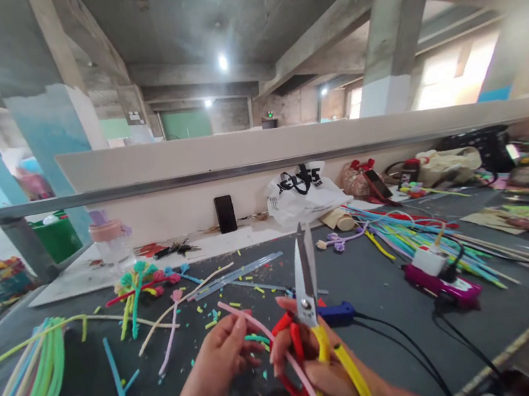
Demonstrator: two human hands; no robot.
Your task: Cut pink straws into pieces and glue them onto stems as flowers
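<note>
My left hand (pixel 223 357) pinches a long pink strip (pixel 260 324) between thumb and fingers. The strip slants down to the right, passing my right hand (pixel 327 373) to the lower picture edge. A short teal piece (pixel 256 340) shows by the left fingertips; whether it is gripped I cannot tell. My right hand is wrapped round scissors (pixel 304 286) with red and yellow handles. Their blades point up and are nearly closed, clear of the pink strip. Just behind the right hand lies a blue-handled tool (pixel 337 314) on a black cord.
Small cut bits litter the dark table (pixel 374 342). Bundled strips (pixel 48 389) lie left, more strips (pixel 403 235) right. Twisted coloured pieces (pixel 140 286) are at back left. A purple power strip (pixel 444 286) trails cords. A phone (pixel 225 214) and white bag (pixel 304 194) stand behind.
</note>
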